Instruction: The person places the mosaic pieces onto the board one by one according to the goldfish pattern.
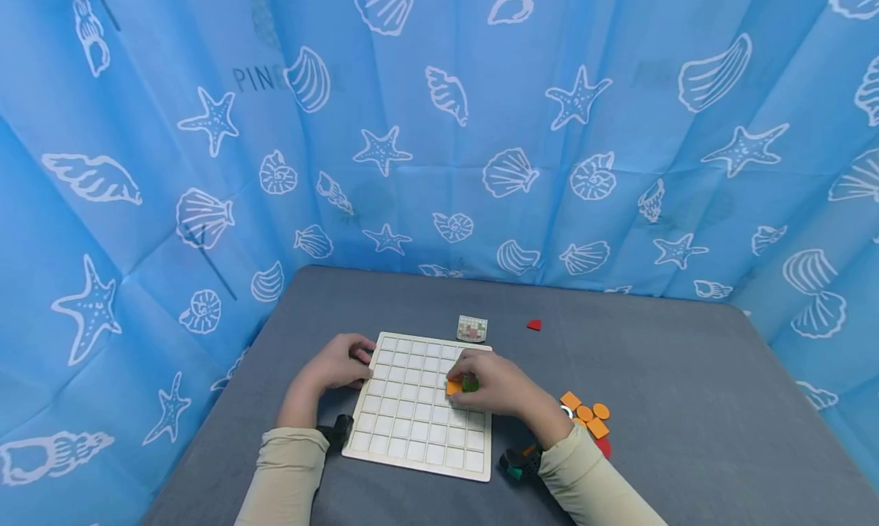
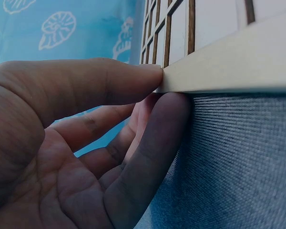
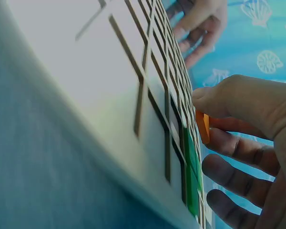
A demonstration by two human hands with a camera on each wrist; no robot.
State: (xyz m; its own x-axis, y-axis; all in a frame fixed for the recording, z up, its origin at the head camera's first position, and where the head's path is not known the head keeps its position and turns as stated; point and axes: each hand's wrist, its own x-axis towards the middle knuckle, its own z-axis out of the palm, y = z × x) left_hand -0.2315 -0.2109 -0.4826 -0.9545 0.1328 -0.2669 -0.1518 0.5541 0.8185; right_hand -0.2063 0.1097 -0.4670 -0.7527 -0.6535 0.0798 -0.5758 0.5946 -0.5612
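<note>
A pale wooden grid board [image 1: 405, 427] lies on the grey table, with rows of square white cells. At its left edge is my left hand [image 1: 338, 364]; in the left wrist view the thumb [image 2: 133, 81] and a finger [image 2: 162, 124] pinch the board's rim. My right hand [image 1: 497, 385] is over the right part of the grid, holding a small orange tile [image 3: 202, 126] between thumb and fingers, close above the cells. Green tiles [image 3: 191, 171] sit in the grid just beside it, partly covered by that hand in the head view.
Orange square and round pieces [image 1: 584, 414] lie in a loose group right of the right forearm, with a red piece [image 1: 604, 445] partly under them. Behind the board are a small patterned card [image 1: 471, 328] and a red wedge [image 1: 534, 324]. A blue shell-print curtain [image 1: 439, 129] closes off the back.
</note>
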